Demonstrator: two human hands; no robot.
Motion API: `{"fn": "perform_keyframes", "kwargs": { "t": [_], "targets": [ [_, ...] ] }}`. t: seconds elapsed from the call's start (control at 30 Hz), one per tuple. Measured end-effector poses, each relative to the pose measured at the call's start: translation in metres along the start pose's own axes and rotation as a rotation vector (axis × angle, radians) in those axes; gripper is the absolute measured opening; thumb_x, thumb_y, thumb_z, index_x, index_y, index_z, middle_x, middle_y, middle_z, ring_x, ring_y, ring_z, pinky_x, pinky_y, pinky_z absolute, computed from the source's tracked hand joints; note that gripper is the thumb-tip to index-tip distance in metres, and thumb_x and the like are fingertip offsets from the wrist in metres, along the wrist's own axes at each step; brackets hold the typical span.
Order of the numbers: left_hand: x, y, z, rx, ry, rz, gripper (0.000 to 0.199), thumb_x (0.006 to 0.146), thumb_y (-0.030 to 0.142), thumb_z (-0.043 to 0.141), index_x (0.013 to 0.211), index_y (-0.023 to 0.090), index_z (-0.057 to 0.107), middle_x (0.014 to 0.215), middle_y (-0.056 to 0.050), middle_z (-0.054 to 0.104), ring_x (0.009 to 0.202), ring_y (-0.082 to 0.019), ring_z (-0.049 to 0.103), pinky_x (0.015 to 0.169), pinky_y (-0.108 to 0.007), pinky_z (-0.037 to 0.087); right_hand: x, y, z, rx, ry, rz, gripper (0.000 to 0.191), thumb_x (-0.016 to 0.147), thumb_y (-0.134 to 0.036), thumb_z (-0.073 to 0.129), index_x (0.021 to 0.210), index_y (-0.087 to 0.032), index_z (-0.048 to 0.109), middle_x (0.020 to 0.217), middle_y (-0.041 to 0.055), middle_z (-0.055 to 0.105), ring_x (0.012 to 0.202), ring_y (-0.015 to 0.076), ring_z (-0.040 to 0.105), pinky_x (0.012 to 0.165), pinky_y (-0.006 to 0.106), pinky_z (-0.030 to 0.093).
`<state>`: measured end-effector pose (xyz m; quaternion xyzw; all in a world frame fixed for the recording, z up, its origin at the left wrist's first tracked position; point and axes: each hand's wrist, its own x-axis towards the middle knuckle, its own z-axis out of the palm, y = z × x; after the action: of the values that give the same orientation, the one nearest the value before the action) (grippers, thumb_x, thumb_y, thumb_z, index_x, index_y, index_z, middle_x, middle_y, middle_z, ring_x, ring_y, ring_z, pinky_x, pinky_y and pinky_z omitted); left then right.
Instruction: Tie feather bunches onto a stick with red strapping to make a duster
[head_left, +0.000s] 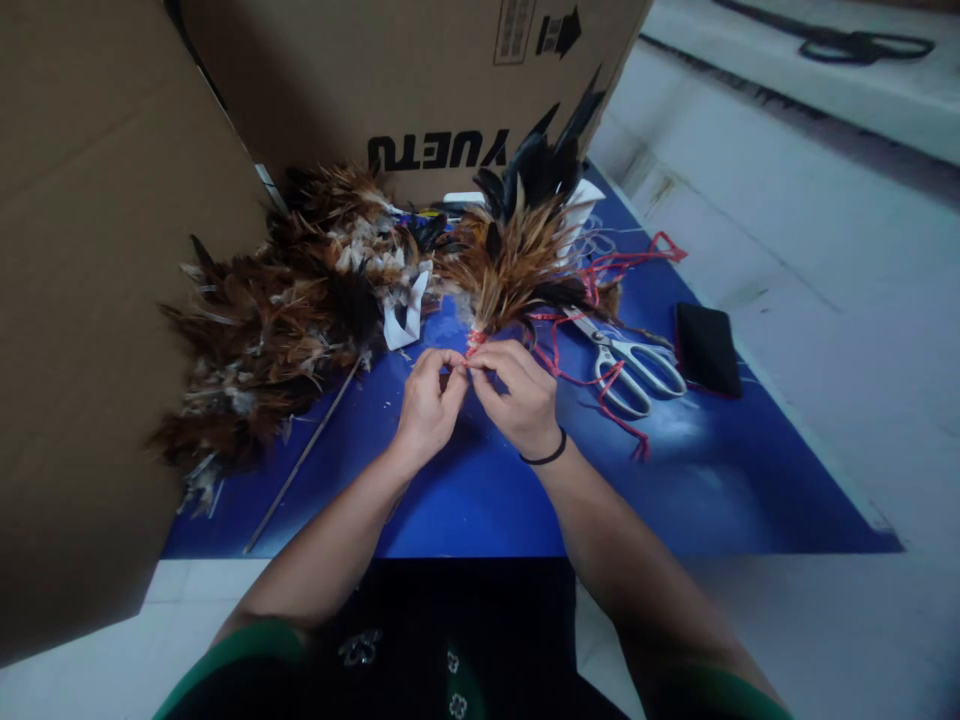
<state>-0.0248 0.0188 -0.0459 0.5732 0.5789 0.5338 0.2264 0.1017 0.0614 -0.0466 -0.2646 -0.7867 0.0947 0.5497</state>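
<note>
A bunch of brown and black feathers lies in front of me, its tips pointing away. Red string is wound round its near end. My left hand and my right hand meet just below that binding, thumbs and fingertips pinched together on the red string. The exact ends between the fingertips are too small to make out. To the right of my right hand, white-handled scissors lie with loose red ribbon-like string trailing across and around them.
A large heap of brown feathers covers the table's left side, with a thin stick beside it. A white paper piece lies near the middle. Cardboard boxes wall the back and left. A black phone-like object rests at the right edge.
</note>
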Motion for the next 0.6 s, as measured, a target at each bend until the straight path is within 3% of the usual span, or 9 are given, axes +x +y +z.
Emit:
{"fn": "perform_keyframes", "kwargs": {
  "t": [0.23, 0.6],
  "targets": [
    [-0.0011, 0.0026, 0.0004, -0.235, -0.041, -0.173, 0.014, 0.09, 0.028, 0.049, 0.087, 0.018, 0.057, 0.064, 0.002, 0.053, 0.045, -0.006, 0.047, 0.042, -0.018, 0.038, 0.0005, 0.0001, 0.0009, -0.017, 0.01, -0.083, 0.021, 0.083, -0.007, 0.056, 0.094, -0.021, 0.066, 0.091, 0.0064, 0.07, 0.087, 0.0181, 0.068, 0.078, 0.035, 0.059],
    [-0.0023, 0.0064, 0.0034, -0.295, -0.011, -0.229, 0.013, 0.087, 0.03, 0.053, 0.086, 0.018, 0.059, 0.058, 0.004, 0.052, 0.042, -0.006, 0.047, 0.04, -0.017, 0.038, -0.0026, 0.0087, -0.0019, -0.106, -0.042, -0.192, 0.018, 0.085, -0.009, 0.055, 0.096, -0.021, 0.064, 0.096, 0.0085, 0.069, 0.092, 0.0205, 0.067, 0.082, 0.037, 0.059]
  ]
}}
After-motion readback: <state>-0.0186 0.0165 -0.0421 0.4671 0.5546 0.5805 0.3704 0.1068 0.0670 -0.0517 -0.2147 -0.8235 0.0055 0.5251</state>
